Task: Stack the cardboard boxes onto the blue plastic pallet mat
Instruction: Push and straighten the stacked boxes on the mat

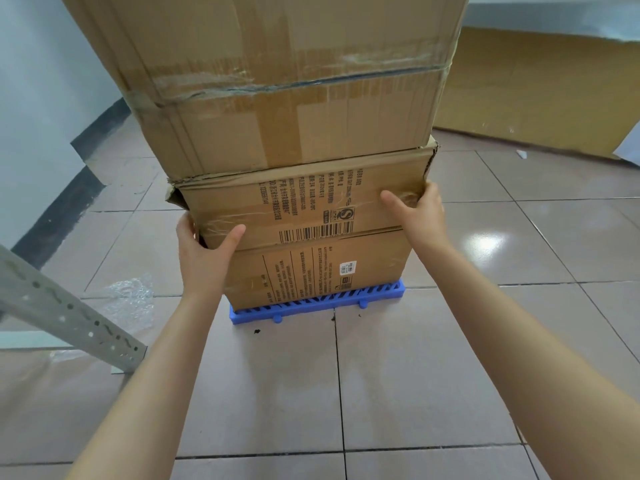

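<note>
Three cardboard boxes stand stacked on the blue plastic pallet mat [311,304], whose front edge shows under the stack. The bottom box [311,268] carries printed text. The middle box [304,202] has a barcode and torn upper corners. A large taped top box [270,74] reaches past the frame's top. My left hand [204,247] clasps the middle box's lower left corner, thumb on the front face. My right hand [420,211] grips that box's right edge, fingers round the side.
A grey perforated metal rail [69,306] slants in at the left, with bubble wrap [130,299] on the tiled floor beside it. A flat sheet of cardboard [540,95] leans against the wall at the back right.
</note>
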